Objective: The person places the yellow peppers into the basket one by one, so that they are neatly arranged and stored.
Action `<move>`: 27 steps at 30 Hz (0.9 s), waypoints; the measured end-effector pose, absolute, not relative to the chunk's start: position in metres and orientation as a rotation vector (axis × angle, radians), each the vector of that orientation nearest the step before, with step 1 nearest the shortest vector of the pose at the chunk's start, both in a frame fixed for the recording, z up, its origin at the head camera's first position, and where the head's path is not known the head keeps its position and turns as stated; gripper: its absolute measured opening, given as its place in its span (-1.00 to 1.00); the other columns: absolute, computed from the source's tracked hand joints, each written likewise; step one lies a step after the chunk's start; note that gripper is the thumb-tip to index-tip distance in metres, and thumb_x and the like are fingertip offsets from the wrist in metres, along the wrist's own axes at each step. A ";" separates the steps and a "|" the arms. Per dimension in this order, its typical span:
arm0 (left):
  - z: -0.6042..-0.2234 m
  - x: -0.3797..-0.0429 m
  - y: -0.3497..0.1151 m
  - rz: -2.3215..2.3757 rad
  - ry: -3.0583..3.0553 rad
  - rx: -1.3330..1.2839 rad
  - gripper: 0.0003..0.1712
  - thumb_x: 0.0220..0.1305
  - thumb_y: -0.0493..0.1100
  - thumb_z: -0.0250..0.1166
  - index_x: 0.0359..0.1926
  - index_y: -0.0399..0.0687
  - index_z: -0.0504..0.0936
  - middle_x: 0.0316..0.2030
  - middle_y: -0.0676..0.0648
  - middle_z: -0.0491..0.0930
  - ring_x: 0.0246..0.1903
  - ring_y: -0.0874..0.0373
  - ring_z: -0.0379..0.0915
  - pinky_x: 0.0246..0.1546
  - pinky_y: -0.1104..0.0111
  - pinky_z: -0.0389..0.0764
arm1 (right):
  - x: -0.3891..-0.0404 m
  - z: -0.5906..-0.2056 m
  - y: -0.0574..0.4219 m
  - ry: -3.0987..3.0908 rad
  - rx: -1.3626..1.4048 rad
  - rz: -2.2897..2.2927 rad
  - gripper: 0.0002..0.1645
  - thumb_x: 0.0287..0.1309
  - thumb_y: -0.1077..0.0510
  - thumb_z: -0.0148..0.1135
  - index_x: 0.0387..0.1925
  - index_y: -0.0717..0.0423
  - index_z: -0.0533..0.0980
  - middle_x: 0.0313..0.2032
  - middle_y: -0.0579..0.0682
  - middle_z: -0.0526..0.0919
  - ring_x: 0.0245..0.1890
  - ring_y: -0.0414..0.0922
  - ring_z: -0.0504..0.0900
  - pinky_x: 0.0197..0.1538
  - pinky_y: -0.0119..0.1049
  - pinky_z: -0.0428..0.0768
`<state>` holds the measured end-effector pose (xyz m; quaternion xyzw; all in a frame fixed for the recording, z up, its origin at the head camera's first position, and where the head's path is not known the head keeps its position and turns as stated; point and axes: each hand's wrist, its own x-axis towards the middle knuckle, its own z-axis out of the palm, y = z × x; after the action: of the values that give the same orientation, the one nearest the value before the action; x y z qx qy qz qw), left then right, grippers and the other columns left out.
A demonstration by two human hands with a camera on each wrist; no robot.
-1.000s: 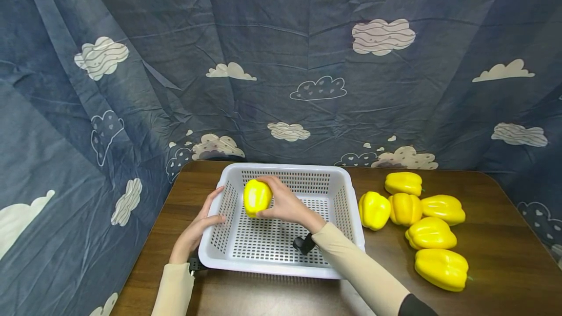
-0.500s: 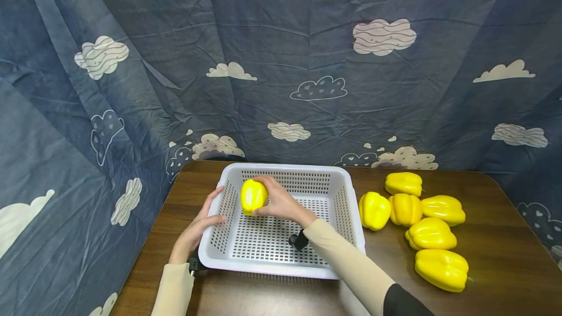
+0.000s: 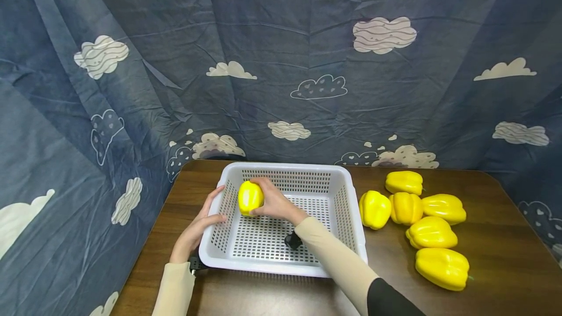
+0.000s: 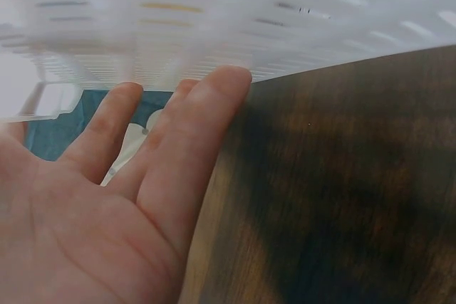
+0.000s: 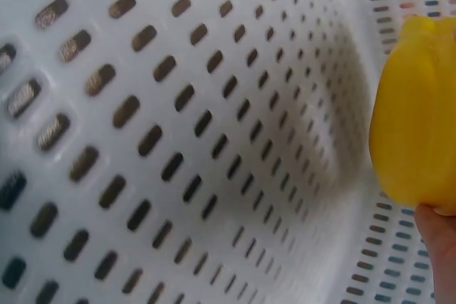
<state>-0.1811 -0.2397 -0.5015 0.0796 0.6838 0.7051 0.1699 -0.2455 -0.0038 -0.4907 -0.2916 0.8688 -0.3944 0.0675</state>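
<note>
Right hand (image 3: 277, 203) grips yellow pepper (image 3: 249, 199) — left hand (image 3: 196, 228) holds white basket (image 3: 263, 266).

Bright yellow on every pepper (image 3: 250, 198). White with rows of little holes on the basket (image 3: 263, 266). Brown with wood lines on the table (image 3: 491, 228). Dark blue with pale clouds on the cloth (image 3: 263, 99).

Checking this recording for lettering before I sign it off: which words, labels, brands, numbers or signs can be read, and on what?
None can be read in any view.
The dark blue cloth backdrop carries printed clouds, no legible lettering.
The pale, perforated plastic basket, glossy yellow bell peppers and brown wood-grain table show no text.
The black wrist devices are too small to tell.
</note>
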 end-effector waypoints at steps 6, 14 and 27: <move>-0.501 -0.182 -0.240 2.013 1.943 0.240 -0.09 0.25 -0.32 0.08 0.48 0.27 -0.15 0.43 -0.20 -0.18 0.19 -0.35 0.11 -0.07 -0.01 0.45 | -0.245 -0.494 -0.012 2.618 -0.897 -1.185 0.03 -0.20 0.16 0.52 0.32 0.17 0.19 0.24 0.12 0.27 0.18 0.00 0.36 0.19 -0.08 0.34; -0.501 -0.181 -0.240 2.006 1.936 0.246 -0.10 0.27 -0.31 0.07 0.48 0.27 -0.17 0.44 -0.18 -0.22 0.19 -0.37 0.13 -0.06 -0.05 0.45 | -0.246 -0.497 -0.017 2.697 -0.948 -1.046 0.02 -0.15 0.06 0.52 0.33 0.13 0.20 0.29 0.06 0.27 0.29 0.00 0.22 0.28 -0.08 0.22; -0.500 -0.181 -0.240 2.013 1.920 0.255 -0.10 0.28 -0.32 0.05 0.48 0.24 -0.19 0.44 -0.19 -0.22 0.16 -0.37 0.16 -0.07 -0.04 0.46 | -0.244 -0.497 -0.023 2.721 -0.959 -0.974 0.07 -0.16 0.03 0.53 0.35 0.15 0.16 0.33 0.11 0.21 0.33 0.06 0.13 0.30 -0.02 0.17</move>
<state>-0.1812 -0.2396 -0.4999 0.0900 0.6770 0.7096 0.1733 -0.2442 -0.0231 -0.4965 -0.3148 0.8925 -0.3195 0.0484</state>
